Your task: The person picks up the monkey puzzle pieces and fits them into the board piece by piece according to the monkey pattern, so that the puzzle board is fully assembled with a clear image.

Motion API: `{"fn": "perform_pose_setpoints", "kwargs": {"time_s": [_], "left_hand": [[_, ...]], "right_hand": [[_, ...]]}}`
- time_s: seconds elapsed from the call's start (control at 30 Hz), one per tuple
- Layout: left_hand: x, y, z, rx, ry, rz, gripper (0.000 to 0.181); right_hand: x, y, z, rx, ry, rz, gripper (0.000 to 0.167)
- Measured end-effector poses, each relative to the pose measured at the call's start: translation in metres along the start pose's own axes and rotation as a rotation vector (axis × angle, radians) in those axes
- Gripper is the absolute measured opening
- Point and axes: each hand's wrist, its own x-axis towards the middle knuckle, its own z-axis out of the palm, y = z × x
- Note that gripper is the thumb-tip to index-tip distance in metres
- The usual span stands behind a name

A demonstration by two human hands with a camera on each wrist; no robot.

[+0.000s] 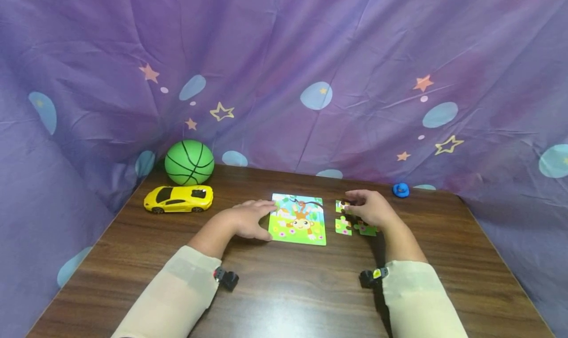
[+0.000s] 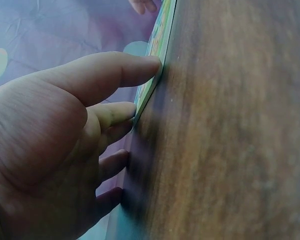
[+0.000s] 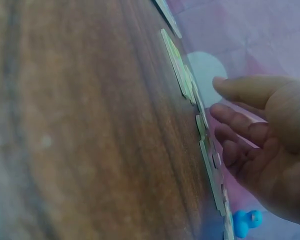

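Observation:
A square monkey-picture puzzle board (image 1: 297, 229) lies flat in the middle of the table. My left hand (image 1: 248, 221) rests at its left side, the thumb and index finger touching the edge, as the left wrist view also shows (image 2: 45, 135). To the right of the board lie loose jigsaw pieces: a green one with flowers (image 1: 343, 226), another (image 1: 340, 206) behind it and a third (image 1: 367, 229) partly under my right hand. That right hand (image 1: 372, 208) hovers over them, its fingers bent loosely with nothing visible between them. In the right wrist view, thumb and fingers stand apart from the pieces (image 3: 210, 172).
A yellow toy car (image 1: 179, 200) and a green ball (image 1: 189, 163) stand at the back left. At the back right sits a small blue toy (image 1: 401, 190). Purple curtain (image 1: 284, 56) with stars hangs round the wooden table (image 1: 284, 288).

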Motion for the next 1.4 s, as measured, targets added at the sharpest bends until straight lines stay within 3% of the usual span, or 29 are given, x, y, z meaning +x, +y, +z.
{"fn": "perform_pose_setpoints", "kwargs": {"time_s": [0.33, 0.7, 0.93, 1.13, 1.4], "left_hand": [[0.002, -0.002, 0.001, 0.004, 0.001, 0.006, 0.091], [0.003, -0.002, 0.002, 0.006, 0.006, 0.013, 0.09], [0.002, -0.002, 0.001, 0.005, 0.007, 0.008, 0.092], [0.003, -0.002, 0.002, 0.004, 0.001, 0.001, 0.093], [0.002, -0.002, 0.002, 0.006, 0.001, -0.005, 0.093]], "right_hand": [[-0.001, 0.0, 0.0, 0.01, -0.037, 0.043, 0.049], [0.002, 0.001, 0.006, 0.121, -0.05, 0.087, 0.052], [0.004, 0.001, 0.006, 0.076, -0.02, 0.036, 0.053], [0.003, 0.001, 0.005, 0.032, 0.005, 0.011, 0.043], [-0.001, -0.014, 0.003, 0.142, 0.014, -0.034, 0.039]]}}
